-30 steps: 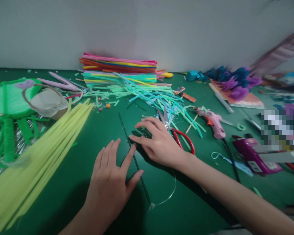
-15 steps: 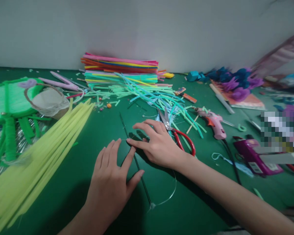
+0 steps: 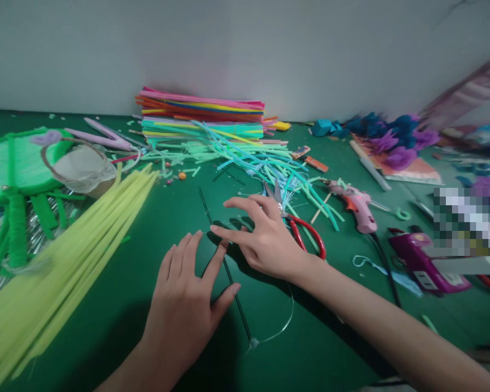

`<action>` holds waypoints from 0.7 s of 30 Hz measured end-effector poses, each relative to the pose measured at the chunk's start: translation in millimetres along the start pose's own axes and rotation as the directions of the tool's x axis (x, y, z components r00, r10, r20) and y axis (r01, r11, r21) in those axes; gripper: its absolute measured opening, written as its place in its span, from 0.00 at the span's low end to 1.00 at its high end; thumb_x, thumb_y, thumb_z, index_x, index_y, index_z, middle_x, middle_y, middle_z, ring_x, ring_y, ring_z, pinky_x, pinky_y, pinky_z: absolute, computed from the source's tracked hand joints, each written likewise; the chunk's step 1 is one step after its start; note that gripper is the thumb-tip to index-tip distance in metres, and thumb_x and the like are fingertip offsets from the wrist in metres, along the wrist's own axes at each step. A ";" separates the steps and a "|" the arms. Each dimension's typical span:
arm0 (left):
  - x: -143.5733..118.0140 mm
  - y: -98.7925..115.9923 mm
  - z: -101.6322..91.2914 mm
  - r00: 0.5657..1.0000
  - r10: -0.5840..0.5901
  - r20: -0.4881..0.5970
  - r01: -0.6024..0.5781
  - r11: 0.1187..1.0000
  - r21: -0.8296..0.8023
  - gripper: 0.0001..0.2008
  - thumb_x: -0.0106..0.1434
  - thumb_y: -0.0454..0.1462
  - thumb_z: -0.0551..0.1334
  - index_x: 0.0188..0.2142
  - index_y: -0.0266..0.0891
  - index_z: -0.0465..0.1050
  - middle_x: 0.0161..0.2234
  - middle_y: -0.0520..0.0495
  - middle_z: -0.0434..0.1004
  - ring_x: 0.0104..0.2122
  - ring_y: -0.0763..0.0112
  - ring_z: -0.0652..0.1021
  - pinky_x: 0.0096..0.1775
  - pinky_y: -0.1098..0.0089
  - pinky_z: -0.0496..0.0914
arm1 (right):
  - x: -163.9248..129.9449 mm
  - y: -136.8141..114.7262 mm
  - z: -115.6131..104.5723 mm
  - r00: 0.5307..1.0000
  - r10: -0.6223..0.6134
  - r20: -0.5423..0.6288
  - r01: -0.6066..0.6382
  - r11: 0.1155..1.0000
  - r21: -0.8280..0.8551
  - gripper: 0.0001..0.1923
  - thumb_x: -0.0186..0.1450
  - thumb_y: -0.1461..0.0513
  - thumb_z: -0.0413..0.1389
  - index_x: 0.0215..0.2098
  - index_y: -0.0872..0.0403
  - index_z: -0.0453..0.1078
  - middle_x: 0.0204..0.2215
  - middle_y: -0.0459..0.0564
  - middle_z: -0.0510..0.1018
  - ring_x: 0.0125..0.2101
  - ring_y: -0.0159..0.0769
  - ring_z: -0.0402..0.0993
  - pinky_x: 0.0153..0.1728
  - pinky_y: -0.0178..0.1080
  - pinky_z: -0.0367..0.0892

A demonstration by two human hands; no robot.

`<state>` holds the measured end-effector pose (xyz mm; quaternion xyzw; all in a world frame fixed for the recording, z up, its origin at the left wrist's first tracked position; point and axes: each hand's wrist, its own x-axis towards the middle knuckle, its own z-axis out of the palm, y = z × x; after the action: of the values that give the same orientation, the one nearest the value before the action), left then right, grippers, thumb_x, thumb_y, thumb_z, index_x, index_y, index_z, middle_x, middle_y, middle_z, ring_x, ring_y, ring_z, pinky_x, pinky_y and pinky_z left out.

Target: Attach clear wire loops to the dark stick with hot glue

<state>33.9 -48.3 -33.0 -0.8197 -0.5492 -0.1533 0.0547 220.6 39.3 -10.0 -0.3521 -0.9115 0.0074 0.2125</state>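
Observation:
My left hand point(image 3: 187, 298) lies flat on the green table point(image 3: 118, 305), its index fingertip and thumb pressing a thin dark wire stem point(image 3: 225, 267) that runs from far to near. My right hand point(image 3: 265, 239) rests just beyond, its fingers spread, with the index fingertip meeting the left index at the wire. A fine clear thread point(image 3: 281, 326) loops from the stem's near end round under my right wrist. Red-handled scissors point(image 3: 300, 228) lie right behind my right hand.
A bundle of long yellow pipe cleaners point(image 3: 65, 261) lies at the left, by a green woven fan point(image 3: 12, 169). Stacked coloured pipe cleaners point(image 3: 200, 114) and cut green pieces fill the back. A pink glue gun point(image 3: 357, 204), a purple device point(image 3: 427, 261) and paper flowers point(image 3: 387, 139) sit right.
My right hand's fingers have shifted slightly and lifted a little over the wire; the left hand has stayed pressed in place.

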 end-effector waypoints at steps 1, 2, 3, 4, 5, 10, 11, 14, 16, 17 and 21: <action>0.0 0.3 0.4 1.000 -0.001 0.002 0.001 1.000 -0.001 0.29 0.66 0.49 0.58 0.63 0.40 0.66 0.61 0.25 0.62 0.60 0.37 0.66 0.55 0.42 0.65 | 0.1 0.1 1.1 1.000 -0.016 0.007 0.016 1.000 -0.006 0.20 0.67 0.66 0.52 0.51 0.41 0.76 0.59 0.51 0.64 0.56 0.51 0.53 0.56 0.57 0.59; 0.1 0.5 0.7 1.000 -0.003 0.003 0.003 1.000 -0.001 0.28 0.66 0.49 0.58 0.62 0.40 0.67 0.61 0.25 0.62 0.60 0.37 0.66 0.55 0.42 0.65 | 0.2 0.2 2.5 0.999 -0.031 0.011 0.031 0.999 -0.013 0.19 0.67 0.66 0.51 0.50 0.41 0.76 0.59 0.51 0.64 0.56 0.50 0.53 0.56 0.57 0.59; 0.1 0.7 1.0 1.000 -0.004 0.003 0.004 1.000 -0.002 0.28 0.66 0.49 0.58 0.61 0.39 0.68 0.61 0.25 0.62 0.60 0.37 0.66 0.55 0.42 0.65 | 0.1 0.4 3.9 0.999 -0.042 0.013 0.042 0.999 -0.020 0.18 0.68 0.65 0.51 0.49 0.42 0.77 0.59 0.52 0.64 0.56 0.50 0.53 0.56 0.56 0.60; 0.2 0.7 1.2 1.000 -0.005 0.001 0.005 1.000 -0.002 0.28 0.66 0.49 0.58 0.61 0.39 0.68 0.61 0.25 0.62 0.60 0.37 0.66 0.55 0.42 0.65 | 0.0 0.6 5.2 0.999 -0.049 0.014 0.050 0.998 -0.027 0.18 0.68 0.65 0.51 0.49 0.42 0.77 0.59 0.52 0.65 0.56 0.50 0.54 0.55 0.56 0.60; 0.2 0.6 1.3 1.000 -0.006 0.002 0.006 1.000 -0.004 0.27 0.66 0.49 0.58 0.60 0.39 0.69 0.61 0.25 0.62 0.60 0.37 0.66 0.55 0.42 0.65 | -0.3 0.9 6.4 0.998 -0.056 0.014 0.056 0.998 -0.034 0.17 0.69 0.65 0.51 0.49 0.43 0.77 0.59 0.52 0.65 0.56 0.50 0.54 0.55 0.55 0.60; 0.2 0.0 1.1 1.000 -0.009 -0.013 0.009 1.000 -0.007 0.27 0.66 0.49 0.58 0.59 0.39 0.70 0.61 0.25 0.62 0.60 0.37 0.67 0.55 0.42 0.65 | -1.9 1.7 8.1 0.995 -0.101 -0.025 0.098 0.992 -0.081 0.17 0.68 0.66 0.51 0.49 0.43 0.77 0.58 0.51 0.67 0.56 0.48 0.55 0.55 0.53 0.61; 0.2 0.0 1.1 1.000 -0.009 -0.014 0.009 1.000 -0.007 0.27 0.66 0.49 0.58 0.60 0.39 0.70 0.61 0.25 0.62 0.60 0.38 0.67 0.55 0.42 0.65 | -2.1 1.8 7.8 0.992 -0.104 -0.068 0.098 0.991 -0.087 0.19 0.67 0.68 0.52 0.49 0.43 0.76 0.57 0.51 0.67 0.55 0.47 0.56 0.54 0.52 0.62; 0.3 -0.1 1.1 1.000 -0.007 -0.012 0.007 1.000 -0.010 0.28 0.66 0.49 0.58 0.62 0.41 0.67 0.61 0.26 0.62 0.59 0.38 0.67 0.55 0.42 0.65 | -2.1 1.2 6.0 0.964 -0.091 -0.252 0.071 0.994 -0.085 0.22 0.64 0.73 0.53 0.49 0.44 0.77 0.54 0.52 0.69 0.52 0.44 0.58 0.53 0.50 0.64; 0.4 -0.3 1.3 1.000 -0.007 -0.013 0.007 1.000 -0.010 0.29 0.66 0.49 0.58 0.63 0.41 0.65 0.61 0.26 0.62 0.59 0.38 0.67 0.55 0.42 0.65 | -1.8 0.1 4.8 0.943 -0.089 -0.322 0.068 0.995 -0.076 0.20 0.63 0.72 0.54 0.47 0.46 0.77 0.52 0.53 0.70 0.51 0.44 0.60 0.53 0.50 0.64; 0.4 -0.4 1.3 1.000 -0.008 -0.015 0.008 1.000 -0.010 0.29 0.66 0.49 0.58 0.63 0.41 0.65 0.61 0.26 0.62 0.59 0.38 0.67 0.55 0.42 0.65 | -1.5 -0.6 4.6 0.939 -0.095 -0.332 0.075 0.995 -0.071 0.18 0.63 0.71 0.55 0.46 0.47 0.78 0.51 0.54 0.71 0.51 0.45 0.61 0.52 0.50 0.65; 0.4 -0.5 1.1 1.000 -0.009 -0.021 0.009 1.000 -0.012 0.28 0.66 0.49 0.58 0.63 0.41 0.66 0.61 0.26 0.62 0.59 0.38 0.67 0.55 0.42 0.65 | 0.7 -2.4 5.5 0.947 -0.078 -0.313 0.070 0.997 -0.038 0.09 0.66 0.66 0.57 0.42 0.54 0.76 0.45 0.56 0.75 0.47 0.44 0.65 0.49 0.50 0.67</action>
<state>33.8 -47.4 -33.9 -0.8159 -0.5513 -0.1654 0.0549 216.5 38.7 -14.3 -0.3170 -0.8787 -0.0688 0.3503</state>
